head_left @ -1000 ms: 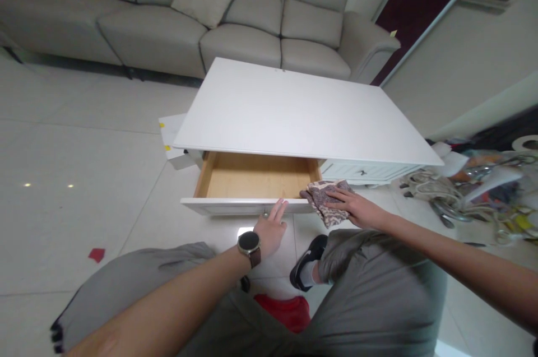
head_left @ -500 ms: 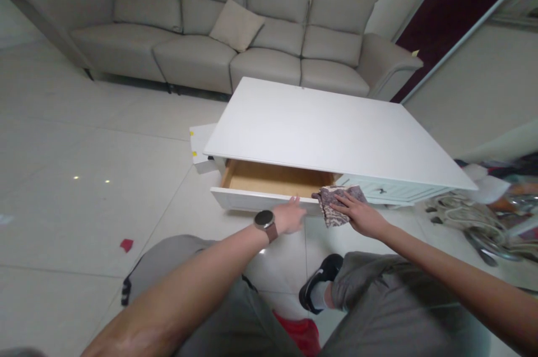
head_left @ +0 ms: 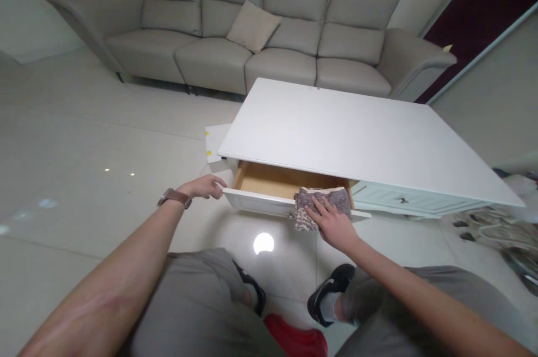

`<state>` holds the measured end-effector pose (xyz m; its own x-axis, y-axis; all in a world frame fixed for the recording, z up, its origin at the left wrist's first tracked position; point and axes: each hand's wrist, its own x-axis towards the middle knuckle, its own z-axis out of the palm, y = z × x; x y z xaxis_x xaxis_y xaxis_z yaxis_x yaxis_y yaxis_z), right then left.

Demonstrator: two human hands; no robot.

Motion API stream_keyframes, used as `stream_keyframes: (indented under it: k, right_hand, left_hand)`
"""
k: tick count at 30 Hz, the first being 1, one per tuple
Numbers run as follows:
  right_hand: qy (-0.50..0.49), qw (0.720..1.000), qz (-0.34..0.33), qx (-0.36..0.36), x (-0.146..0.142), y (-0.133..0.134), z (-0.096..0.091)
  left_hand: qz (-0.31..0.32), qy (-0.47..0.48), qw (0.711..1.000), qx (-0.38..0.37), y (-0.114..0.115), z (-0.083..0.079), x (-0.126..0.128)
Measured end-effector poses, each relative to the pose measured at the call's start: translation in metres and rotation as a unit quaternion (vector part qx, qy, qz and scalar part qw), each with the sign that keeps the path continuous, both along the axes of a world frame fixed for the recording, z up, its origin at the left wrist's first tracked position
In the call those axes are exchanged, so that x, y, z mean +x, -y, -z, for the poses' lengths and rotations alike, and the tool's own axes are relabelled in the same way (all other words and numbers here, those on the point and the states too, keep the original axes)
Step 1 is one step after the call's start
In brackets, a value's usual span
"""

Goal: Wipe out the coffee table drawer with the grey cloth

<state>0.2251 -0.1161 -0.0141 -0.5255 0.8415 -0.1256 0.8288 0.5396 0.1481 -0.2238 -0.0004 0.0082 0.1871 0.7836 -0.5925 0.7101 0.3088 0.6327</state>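
Note:
A white coffee table [head_left: 361, 127] has its left drawer [head_left: 256, 200] pulled out, with a bare wooden inside. My left hand [head_left: 205, 186], with a brown-strapped watch on the wrist, is at the left end of the drawer front. Its fingers are curled and appear to grip that corner. My right hand [head_left: 336, 228] presses a folded brown-and-cream patterned cloth [head_left: 321, 200] against the top edge of the drawer front, toward its right part. The cloth drapes over both sides of that edge. A small knob [head_left: 291, 215] shows just left of the cloth.
Behind the table runs a grey sofa [head_left: 214, 63] with a beige cushion [head_left: 253, 26]. A white box [head_left: 215, 141] stands by the table's left end. The right drawer [head_left: 395, 197] is closed. Between my feet lies a red item [head_left: 294, 337]; a blurred pile [head_left: 500, 228] is at right.
My left hand has moved left from the middle of the drawer front to its left corner. My right hand has slid the cloth leftward along the edge. The view has shifted slightly.

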Motion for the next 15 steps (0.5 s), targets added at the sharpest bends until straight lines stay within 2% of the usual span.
stream_keyframes:
  k: [2, 4, 9, 12, 15]
  right_hand:
    - [-0.018, 1.0, -0.019, -0.004, -0.046, -0.008, 0.001]
    - [-0.04, 0.999, -0.03, -0.011, -0.095, -0.015, 0.002]
    - [-0.095, 0.993, -0.066, -0.009, -0.206, -0.029, 0.008]
    - [-0.093, 0.992, -0.08, -0.013, -0.25, -0.035, 0.011]
    - [-0.097, 0.992, -0.083, -0.021, -0.268, -0.04, 0.01]
  left_hand:
    - [0.003, -0.002, 1.0, -0.002, 0.005, 0.005, -0.004]
    - [-0.007, 0.001, 1.0, 0.016, 0.004, 0.002, -0.004]
    - [-0.099, 0.049, 0.992, 0.068, -0.004, -0.01, 0.004]
    - [-0.131, 0.059, 0.984, 0.108, -0.01, -0.009, 0.009]
    - [-0.145, 0.054, 0.98, 0.122, -0.016, -0.005, 0.013]
